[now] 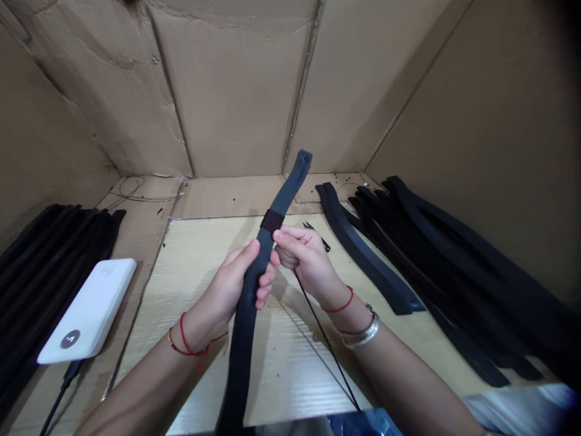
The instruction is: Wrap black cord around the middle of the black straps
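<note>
Seemingly steadying black strip (255,284), gripped in left hand (233,275) over table's near edge (290,406); pinching cord (318,323) at band (272,220) with right hand (308,257).

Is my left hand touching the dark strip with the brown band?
Touching. The head view shows your left hand gripping the dark strip, thumb at one edge, fingers round the other.

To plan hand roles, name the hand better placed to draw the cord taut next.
Probably the right hand: the cord runs up to it, near the band, while the left hand grips the strip.
</note>
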The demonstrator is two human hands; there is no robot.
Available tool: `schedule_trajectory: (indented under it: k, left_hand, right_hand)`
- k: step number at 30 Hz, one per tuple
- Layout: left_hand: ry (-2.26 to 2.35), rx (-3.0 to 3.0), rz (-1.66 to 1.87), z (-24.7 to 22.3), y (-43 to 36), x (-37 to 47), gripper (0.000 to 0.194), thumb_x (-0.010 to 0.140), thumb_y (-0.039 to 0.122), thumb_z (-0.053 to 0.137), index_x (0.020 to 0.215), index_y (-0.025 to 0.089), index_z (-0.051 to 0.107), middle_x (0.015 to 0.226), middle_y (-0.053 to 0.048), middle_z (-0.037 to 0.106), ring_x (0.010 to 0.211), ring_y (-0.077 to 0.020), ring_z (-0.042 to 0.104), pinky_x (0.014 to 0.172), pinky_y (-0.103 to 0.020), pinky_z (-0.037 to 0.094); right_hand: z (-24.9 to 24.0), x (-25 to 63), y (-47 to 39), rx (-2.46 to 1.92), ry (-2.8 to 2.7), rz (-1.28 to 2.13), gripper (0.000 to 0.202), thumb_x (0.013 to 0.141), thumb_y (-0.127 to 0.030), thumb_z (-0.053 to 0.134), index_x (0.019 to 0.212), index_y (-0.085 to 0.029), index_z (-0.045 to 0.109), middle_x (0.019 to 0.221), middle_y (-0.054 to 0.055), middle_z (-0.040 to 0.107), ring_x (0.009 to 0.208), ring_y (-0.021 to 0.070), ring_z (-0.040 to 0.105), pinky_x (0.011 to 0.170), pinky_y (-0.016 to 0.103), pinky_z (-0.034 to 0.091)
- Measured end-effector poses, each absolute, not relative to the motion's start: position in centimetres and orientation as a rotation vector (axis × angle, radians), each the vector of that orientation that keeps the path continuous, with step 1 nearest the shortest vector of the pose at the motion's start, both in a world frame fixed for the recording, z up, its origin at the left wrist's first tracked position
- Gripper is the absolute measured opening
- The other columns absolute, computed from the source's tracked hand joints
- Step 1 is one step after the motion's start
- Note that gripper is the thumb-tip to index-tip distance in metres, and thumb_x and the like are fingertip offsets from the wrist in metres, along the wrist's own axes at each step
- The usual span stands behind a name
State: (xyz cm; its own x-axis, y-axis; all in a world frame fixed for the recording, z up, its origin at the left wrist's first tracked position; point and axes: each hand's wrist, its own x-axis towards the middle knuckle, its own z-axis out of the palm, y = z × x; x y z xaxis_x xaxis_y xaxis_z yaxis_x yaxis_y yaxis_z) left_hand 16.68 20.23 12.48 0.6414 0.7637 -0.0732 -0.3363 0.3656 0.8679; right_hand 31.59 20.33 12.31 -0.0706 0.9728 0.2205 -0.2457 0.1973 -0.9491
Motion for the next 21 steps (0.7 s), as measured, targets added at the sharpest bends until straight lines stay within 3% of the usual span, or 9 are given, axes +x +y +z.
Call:
schedule_trajectory:
  k: [4, 9, 15, 21]
  left_hand:
    - [0.498, 0.924, 0.686, 12.5, 20.7, 16.4, 0.039, 0.093, 0.048, 0.045, 0.089, 0.013, 0.063, 0.057, 0.002, 0.052, 0.043, -0.0072, 0.046, 0.042, -0.017, 0.039]
    - [0.591, 0.939, 0.684, 13.0, 20.4, 16.2, 0.043, 0.094, 0.05, 0.043, 0.091, 0.012, 0.064, 0.065, -0.003, 0.059, 0.054, -0.0109, 0.056, 0.053, -0.022, 0.049]
    - [0.697, 0.942, 0.843, 13.0, 19.5, 16.4, 0.038, 0.094, 0.048, 0.046, 0.089, 0.013, 0.061, 0.054, 0.005, 0.045, 0.04, -0.0048, 0.037, 0.036, -0.014, 0.032]
    - [0.657, 0.825, 0.793, 13.0, 19.4, 16.6, 0.035, 0.095, 0.046, 0.041, 0.079, 0.017, 0.052, 0.043, 0.007, 0.043, 0.029, -0.0052, 0.028, 0.028, -0.013, 0.026]
  right_hand:
    - [12.6, 31.7, 20.1, -0.879, -1.233, 1.095, 0.028, 0.083, -0.033, 0.069, 0.062, -0.016, 0.061, 0.049, -0.006, 0.042, 0.043, 0.0057, 0.029, 0.039, 0.023, 0.015]
    - [13.1, 31.3, 19.6, -0.868, -1.219, 1.027, 0.022, 0.084, -0.03, 0.067, 0.068, -0.015, 0.067, 0.053, -0.004, 0.046, 0.047, 0.0077, 0.038, 0.042, 0.023, 0.022]
    - [12.5, 30.9, 19.7, -0.819, -1.227, 1.124, 0.028, 0.086, -0.03, 0.065, 0.063, -0.015, 0.06, 0.048, -0.007, 0.037, 0.042, 0.0047, 0.021, 0.041, 0.024, 0.013]
    - [11.9, 30.7, 19.7, -0.709, -1.125, 1.335, 0.024, 0.085, -0.032, 0.064, 0.069, -0.015, 0.061, 0.049, -0.011, 0.023, 0.043, 0.0051, 0.014, 0.041, 0.024, 0.01]
